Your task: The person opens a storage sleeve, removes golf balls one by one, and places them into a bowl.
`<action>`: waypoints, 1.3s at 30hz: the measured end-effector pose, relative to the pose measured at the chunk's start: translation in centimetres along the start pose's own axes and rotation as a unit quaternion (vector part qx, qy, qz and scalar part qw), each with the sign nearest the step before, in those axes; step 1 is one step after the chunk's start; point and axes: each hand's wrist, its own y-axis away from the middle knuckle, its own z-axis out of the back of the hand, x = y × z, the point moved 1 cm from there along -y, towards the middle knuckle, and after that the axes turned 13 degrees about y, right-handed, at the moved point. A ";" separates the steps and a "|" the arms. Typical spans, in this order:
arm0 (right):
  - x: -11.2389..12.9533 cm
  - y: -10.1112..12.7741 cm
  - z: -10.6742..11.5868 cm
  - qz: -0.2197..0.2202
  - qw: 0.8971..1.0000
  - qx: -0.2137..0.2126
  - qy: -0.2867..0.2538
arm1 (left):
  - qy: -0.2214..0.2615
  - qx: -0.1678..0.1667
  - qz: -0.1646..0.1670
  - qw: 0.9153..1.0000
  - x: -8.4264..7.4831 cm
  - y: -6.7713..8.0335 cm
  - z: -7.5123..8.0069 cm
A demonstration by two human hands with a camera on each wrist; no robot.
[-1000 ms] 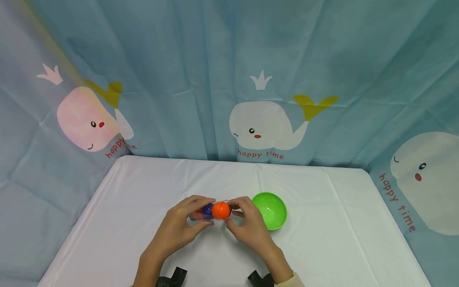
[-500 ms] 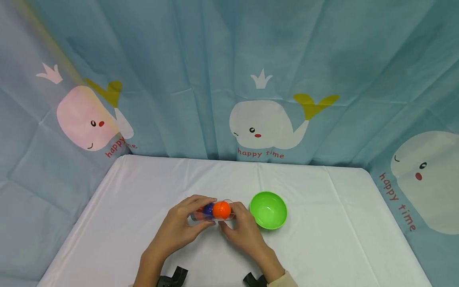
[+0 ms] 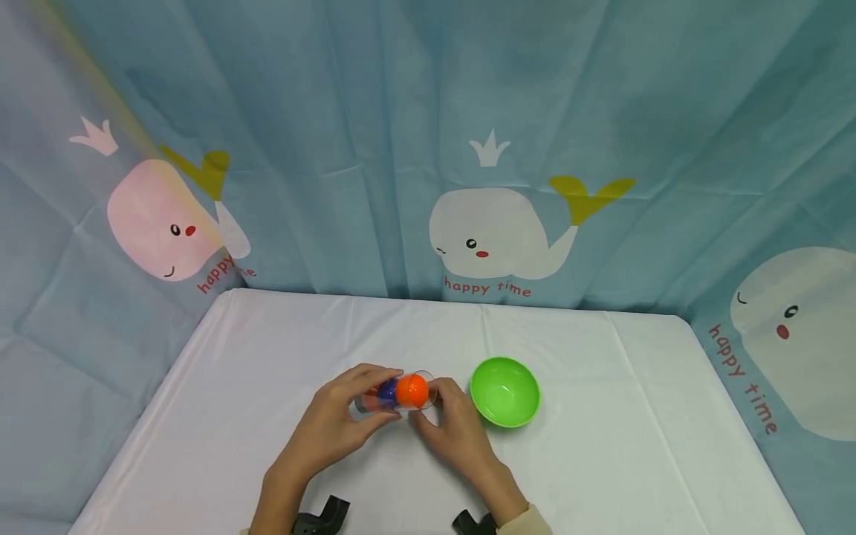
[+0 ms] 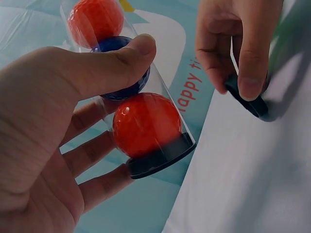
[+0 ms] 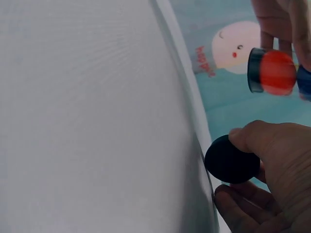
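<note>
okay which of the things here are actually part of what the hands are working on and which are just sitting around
In use:
- clear tube of orange and blue balls, held by the left hand
- black cap, pinched by the right hand
- second black cap, on the tube's other end

Lying about:
- green bowl, nothing in it, apart from both hands
- white table
- whale-print curtain

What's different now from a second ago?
The right hand has drawn back toward the person, away from the tube mouth, pinching a black cap. The left hand holds the tube of balls as before; the green bowl has barely shifted.
</note>
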 end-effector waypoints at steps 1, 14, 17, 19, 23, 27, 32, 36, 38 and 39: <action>0.0 0.0 0.0 -0.005 1.000 0.003 0.000 | -0.003 0.000 0.001 1.000 0.0 0.0 0.0; -1.0 0.2 -0.4 -0.020 0.996 -0.008 0.082 | -0.020 -0.002 0.003 1.000 -0.2 0.0 0.0; -1.0 0.2 -0.5 -0.023 0.995 -0.010 0.093 | -0.021 -0.002 0.004 1.000 -0.1 0.0 -0.1; -1.1 0.3 -0.6 -0.028 0.995 -0.009 0.095 | -0.023 -0.002 0.004 1.000 -0.1 -0.1 -0.1; -1.0 0.3 -0.7 -0.030 0.994 -0.005 0.100 | -0.028 -0.002 0.006 1.000 -0.1 0.0 -0.2; -0.8 0.3 -0.7 -0.026 0.994 -0.003 0.103 | -0.034 -0.003 0.010 0.999 0.0 0.0 -0.3; -0.3 0.4 -0.4 -0.012 0.995 0.003 0.096 | -0.039 -0.003 0.015 0.999 0.2 0.1 -0.2; 0.3 0.4 0.3 0.005 0.995 0.003 0.099 | -0.040 -0.005 0.012 0.999 0.3 0.1 -0.1; 0.7 0.3 0.8 0.013 0.996 0.007 0.092 | -0.041 -0.006 0.009 0.999 0.3 0.1 -0.1; 0.9 0.3 1.2 0.018 0.996 0.009 0.087 | -0.042 -0.007 0.008 0.999 0.4 0.0 -0.1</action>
